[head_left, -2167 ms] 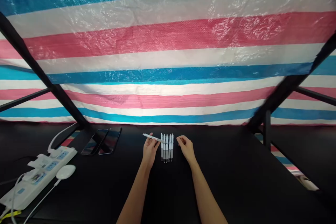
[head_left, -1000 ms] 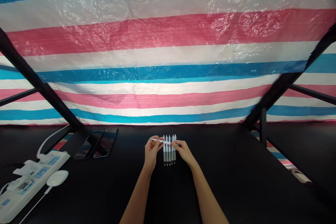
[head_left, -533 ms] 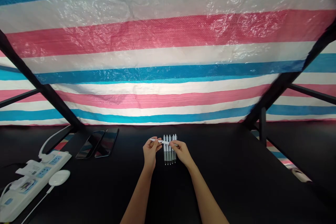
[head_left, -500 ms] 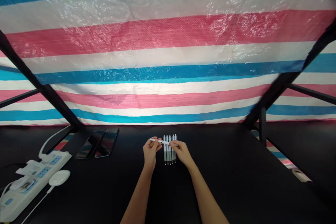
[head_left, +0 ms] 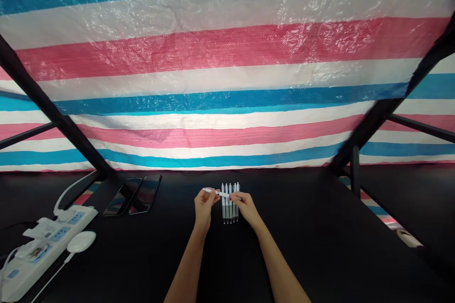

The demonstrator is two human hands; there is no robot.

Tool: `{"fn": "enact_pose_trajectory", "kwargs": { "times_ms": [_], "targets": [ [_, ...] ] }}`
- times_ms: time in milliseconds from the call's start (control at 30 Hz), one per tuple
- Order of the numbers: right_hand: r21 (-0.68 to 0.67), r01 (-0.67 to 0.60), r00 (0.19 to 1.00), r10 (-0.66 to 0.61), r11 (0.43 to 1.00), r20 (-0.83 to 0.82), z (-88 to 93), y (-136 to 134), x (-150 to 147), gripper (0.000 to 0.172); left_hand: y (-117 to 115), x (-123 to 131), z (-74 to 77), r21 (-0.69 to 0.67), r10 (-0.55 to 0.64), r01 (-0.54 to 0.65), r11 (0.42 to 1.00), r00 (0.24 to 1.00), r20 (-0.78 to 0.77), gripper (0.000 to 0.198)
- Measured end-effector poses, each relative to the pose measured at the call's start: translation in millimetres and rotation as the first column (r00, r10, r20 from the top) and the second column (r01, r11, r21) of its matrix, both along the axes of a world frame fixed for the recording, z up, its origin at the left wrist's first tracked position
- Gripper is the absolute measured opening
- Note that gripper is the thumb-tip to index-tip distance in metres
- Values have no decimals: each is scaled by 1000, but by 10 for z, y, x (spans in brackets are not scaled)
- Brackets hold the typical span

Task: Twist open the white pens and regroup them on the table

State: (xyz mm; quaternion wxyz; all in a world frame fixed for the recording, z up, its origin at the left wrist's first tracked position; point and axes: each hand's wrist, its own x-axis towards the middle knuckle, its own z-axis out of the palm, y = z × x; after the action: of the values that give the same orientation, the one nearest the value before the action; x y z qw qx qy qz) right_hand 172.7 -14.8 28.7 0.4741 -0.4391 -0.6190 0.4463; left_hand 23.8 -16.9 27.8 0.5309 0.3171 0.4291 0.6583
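I log one black table in my view. On its left side I count two smartphones lying face up side by side, the first just beside the second. Nearer me sits a white power strip with plugs in its sockets, and a round white puck on a white cable rests against it. Behind the table I list a pink, blue and white striped tarpaulin, crossed by black frame struts.
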Motion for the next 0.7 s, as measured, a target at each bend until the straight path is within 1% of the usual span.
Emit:
{"fn": "enact_pose_trajectory", "kwargs": {
  "times_ms": [100,167,233,333,433,533,600,667,700],
  "targets": [
    [8,-13,999,13,1000,37,2,-28,-43,40,18,-15,-29,-22,76,-76,997,997,-13,37],
    [52,25,997,-29,998,72,-12,-37,-55,37,16,-20,-32,-8,81,-82,997,997,-13,35],
    [126,82,991,-94,989,96,-35,-31,-43,33,10,-17,-28,-3,72,-72,997,997,-9,35],
    [186,123,986,-140,975,85,-60,-2,11,29,5,-7,-25,-11,65,-65,998,998,-8,36],
    [207,153,982,-173,966,77,-58,21,67,30,7,-5,-26,-12,68,-68,998,998,-9,36],
    [232,185,958,-227,955,174,-55,33,97,33,7,-4,-22,-13,52,-52,999,999,-9,36],
    [237,171,938,-231,956,259,-67,41,104,39,6,0,-20,-15,45,-45,999,999,-9,36],
    [248,154,928,-227,956,295,-84,50,110,40,8,4,-18,-20,53,-53,998,999,-5,37],
    [261,154,929,-230,953,291,-92,53,114,38,10,4,-18,-23,61,-61,998,998,-3,37]
  ]
}}
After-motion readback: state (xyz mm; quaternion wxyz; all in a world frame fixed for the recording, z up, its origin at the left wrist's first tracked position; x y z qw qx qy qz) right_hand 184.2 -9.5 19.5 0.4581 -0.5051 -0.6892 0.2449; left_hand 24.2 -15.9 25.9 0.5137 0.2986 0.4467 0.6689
